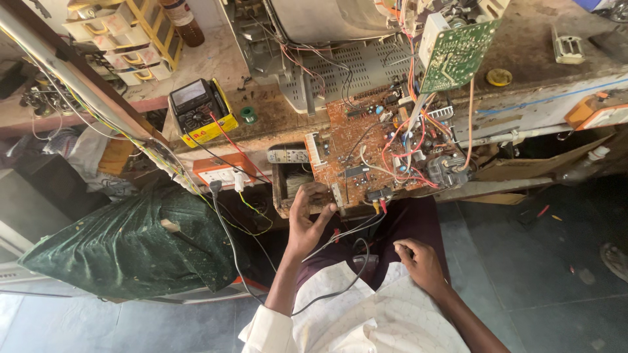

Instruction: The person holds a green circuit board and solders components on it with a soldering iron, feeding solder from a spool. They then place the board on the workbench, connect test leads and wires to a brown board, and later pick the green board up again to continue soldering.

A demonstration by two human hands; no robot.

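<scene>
The left hand (307,219) pinches the near edge of the brown circuit board (366,147) just above it; the right hand (418,261) rests loosely curled, empty, farther back.

Circuit board (373,147) centre frame: matt brown laminate w/ plastic-coated wires. Bench (523,46) top: rough, stained, dull. Cushion (131,242) lower left: green cloth w/ slight sheen. Meter (199,111) upper left: yellow plastic case, glossy screen.

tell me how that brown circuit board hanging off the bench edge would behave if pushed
The brown circuit board looks stiff but probably fragile, crowded with small parts. Its many attached wires would likely tug back and limit sliding. Overhanging the bench, it may tip without the left hand at its near edge.
</scene>
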